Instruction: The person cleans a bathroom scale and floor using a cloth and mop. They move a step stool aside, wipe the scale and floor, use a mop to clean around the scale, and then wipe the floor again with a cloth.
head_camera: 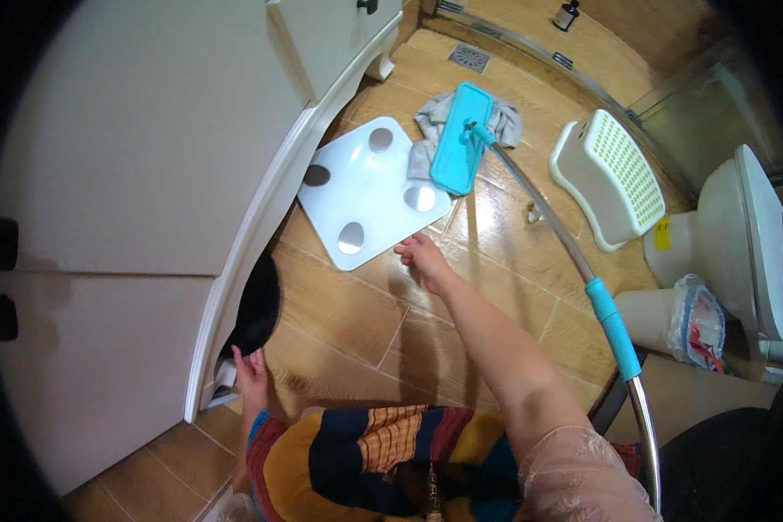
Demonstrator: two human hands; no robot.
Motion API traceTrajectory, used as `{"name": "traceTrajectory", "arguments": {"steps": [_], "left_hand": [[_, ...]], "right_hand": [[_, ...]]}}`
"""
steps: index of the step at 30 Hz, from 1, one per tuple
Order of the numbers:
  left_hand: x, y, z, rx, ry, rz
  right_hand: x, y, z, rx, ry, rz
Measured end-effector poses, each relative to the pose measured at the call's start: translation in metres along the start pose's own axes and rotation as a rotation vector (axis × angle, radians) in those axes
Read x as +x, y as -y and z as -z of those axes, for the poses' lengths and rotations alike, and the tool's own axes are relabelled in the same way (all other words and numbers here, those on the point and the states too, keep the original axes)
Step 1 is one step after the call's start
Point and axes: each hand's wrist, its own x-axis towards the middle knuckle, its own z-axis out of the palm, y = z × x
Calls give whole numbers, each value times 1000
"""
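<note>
A white bathroom scale with round metal pads lies beside the cabinet, its far left edge close to the cabinet's base. My right hand reaches to its near edge with bent fingers; whether they grip or only touch it is unclear. Under the cabinet's lower edge a black round-edged object sticks out onto the floor. At its near end is my left hand, thumb and fingers on its rim. Much of that object is hidden beneath the cabinet. A small white item lies next to my left hand.
A turquoise flat mop rests on a grey cloth, its pole slanting toward me on the right. Beyond stand a white step stool, a toilet and a lined waste bin. The white cabinet borders the left.
</note>
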Motion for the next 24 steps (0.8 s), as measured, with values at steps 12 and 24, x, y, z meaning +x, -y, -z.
{"name": "traceTrajectory", "arguments": {"steps": [12,24], "left_hand": [[14,-15,-11,613,-375,-3],[-76,67,-174,967,227,210]], "right_hand": [[-88,154,28,-1980,-517,840],[-243,191,125,-1035,-210,3]]}}
